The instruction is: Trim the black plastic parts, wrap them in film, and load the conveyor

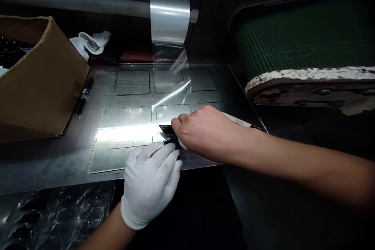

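A pale tool (234, 119) marked A06 is gripped in the person's bare right hand (202, 133), with a dark piece (166, 129) just left of it. The gloved left hand (150, 179) lies nearby, fingers curved; whether it holds anything cannot be told. Beyond both hands hangs a film roll (170, 17).

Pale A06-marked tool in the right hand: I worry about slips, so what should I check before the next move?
1. Pale A06-marked tool gripped by the bare right hand: ok.
2. Left hand protected: ok, white fabric glove.
3. Right hand gloved: not ok, bare.
4. Tool's contact with the glossy sheet with dark rectangular outlines: cannot tell, hidden by the right hand.
5. Slim black pen away from both hands: ok.
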